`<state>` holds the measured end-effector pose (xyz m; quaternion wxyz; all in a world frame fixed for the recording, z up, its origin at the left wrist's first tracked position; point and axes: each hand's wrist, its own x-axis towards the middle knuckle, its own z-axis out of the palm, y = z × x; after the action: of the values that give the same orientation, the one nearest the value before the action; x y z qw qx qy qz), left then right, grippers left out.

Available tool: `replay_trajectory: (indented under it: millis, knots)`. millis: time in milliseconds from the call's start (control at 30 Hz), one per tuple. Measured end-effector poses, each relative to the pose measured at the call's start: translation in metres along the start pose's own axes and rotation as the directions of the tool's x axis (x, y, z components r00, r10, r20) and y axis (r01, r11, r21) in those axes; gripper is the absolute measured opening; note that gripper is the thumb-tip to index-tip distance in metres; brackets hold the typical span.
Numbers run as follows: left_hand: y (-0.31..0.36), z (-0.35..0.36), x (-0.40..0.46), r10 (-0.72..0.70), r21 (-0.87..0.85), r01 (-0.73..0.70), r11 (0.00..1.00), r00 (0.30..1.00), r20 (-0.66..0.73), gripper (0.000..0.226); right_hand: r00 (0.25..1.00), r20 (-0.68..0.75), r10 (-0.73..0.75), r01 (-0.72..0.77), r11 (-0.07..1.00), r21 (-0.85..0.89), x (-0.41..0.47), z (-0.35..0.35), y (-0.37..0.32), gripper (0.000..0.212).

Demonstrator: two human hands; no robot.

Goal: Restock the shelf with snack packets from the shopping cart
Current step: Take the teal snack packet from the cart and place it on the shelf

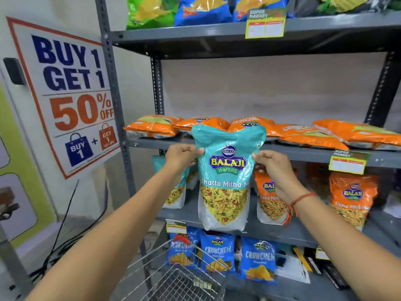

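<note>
Packet (225,170) before shelf (282,153), above cart (184,276)

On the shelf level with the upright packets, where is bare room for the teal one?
Both hands, left hand and right hand, hold the teal packet. Behind it, bare shelf board lies between the teal packet at the left post and the orange Tikha Mitha packets. The flat orange packets crowd the level above.

A red-bordered "BUY 1 GET 1 50% OFF" sign (71,92) leaned against the white wall (134,68), with black cables (63,231) trailing on the floor below
</note>
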<state>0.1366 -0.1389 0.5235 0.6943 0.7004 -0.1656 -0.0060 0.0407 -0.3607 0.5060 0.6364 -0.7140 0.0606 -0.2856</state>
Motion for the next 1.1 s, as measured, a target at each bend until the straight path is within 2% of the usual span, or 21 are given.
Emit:
replay_trajectory:
  millis: [233,367,533,733,867,1100]
  knots:
    - [-0.051,0.012,0.017,-0.084,0.016,0.083,0.996,0.996,0.04,0.013,0.996,0.004,0.091,-0.091,0.993,-0.073,0.014,-0.006,0.049,0.014]
    - [-0.095,0.02,0.042,-0.161,0.009,0.161,0.987,0.987,0.006,0.013,0.989,0.002,0.15,-0.149,0.983,-0.108,0.033,0.001,0.094,0.016]
    - [-0.139,0.036,0.079,-0.213,0.013,0.214,0.977,0.975,-0.066,0.028,0.983,-0.048,0.175,-0.178,0.982,-0.07,0.061,0.013,0.136,0.02]
    - [-0.177,0.055,0.132,-0.228,0.008,0.231,0.973,0.963,-0.143,0.023,0.976,-0.114,0.184,-0.198,0.973,-0.12,0.108,0.02,0.18,0.014]
    - [-0.195,0.067,0.16,-0.195,0.01,0.2,0.98,0.966,-0.168,0.008,0.974,-0.148,0.174,-0.196,0.969,-0.153,0.135,0.022,0.21,0.012]
    - [-0.235,0.078,0.187,-0.233,0.034,0.242,0.97,0.959,-0.164,0.009,0.96,-0.157,0.231,-0.255,0.955,-0.155,0.155,0.019,0.252,0.008]
